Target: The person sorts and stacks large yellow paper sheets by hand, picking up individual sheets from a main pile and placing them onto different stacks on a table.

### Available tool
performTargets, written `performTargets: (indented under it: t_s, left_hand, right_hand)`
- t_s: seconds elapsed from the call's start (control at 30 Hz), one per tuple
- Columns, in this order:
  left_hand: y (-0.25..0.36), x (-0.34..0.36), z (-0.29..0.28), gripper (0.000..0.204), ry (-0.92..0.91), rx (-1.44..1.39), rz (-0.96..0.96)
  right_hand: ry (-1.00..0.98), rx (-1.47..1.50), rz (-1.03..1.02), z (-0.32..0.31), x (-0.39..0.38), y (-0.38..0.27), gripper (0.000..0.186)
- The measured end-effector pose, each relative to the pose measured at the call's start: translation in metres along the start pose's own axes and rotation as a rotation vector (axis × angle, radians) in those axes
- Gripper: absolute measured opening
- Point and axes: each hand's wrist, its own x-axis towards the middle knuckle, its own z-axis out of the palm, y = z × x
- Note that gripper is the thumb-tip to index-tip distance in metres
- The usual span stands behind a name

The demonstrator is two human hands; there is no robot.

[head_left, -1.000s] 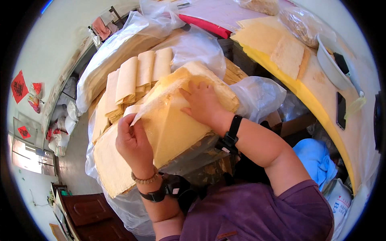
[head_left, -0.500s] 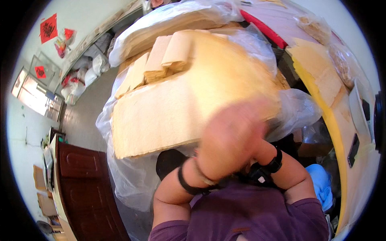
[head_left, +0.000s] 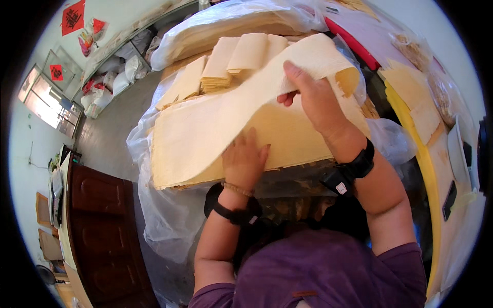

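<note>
My right hand is closed on the edge of a large pale, thin paper-like sheet, holding it raised so that its far right part curls over. My left hand lies with fingers outstretched on the yellower stack beneath, at the lower edge of the lifted sheet, its fingertips just beside that edge. Behind the sheet sit several smaller folded bundles of the same pale material. The stack rests on crumpled clear plastic, which hangs down at the front left.
A plastic-covered pile lies behind. On the right run a side table with yellow edging, a pale basin, bags and a phone. A dark wooden cabinet stands left, with floor and bagged shelves beyond.
My hands, blurred together at the front edge half a second ago, have separated. My right has moved up and raised the sheet; my left now lies flat. The view has shifted since one second ago.
</note>
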Motion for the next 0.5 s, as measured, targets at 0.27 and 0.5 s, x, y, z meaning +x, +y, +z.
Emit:
performTargets:
  t_s: [0.27,0.5]
  left_hand:
    - [-0.077,0.031,-0.004,0.058,0.004,-0.558,-0.432]
    - [-0.176,0.018,0.012,0.063,0.004,-1.906,-0.786]
  right_hand:
    - [0.184,-0.486,-0.712,-0.003,0.028,-0.057,0.031]
    - [0.033,0.330,-0.749,-0.022,0.033,-0.159,0.033]
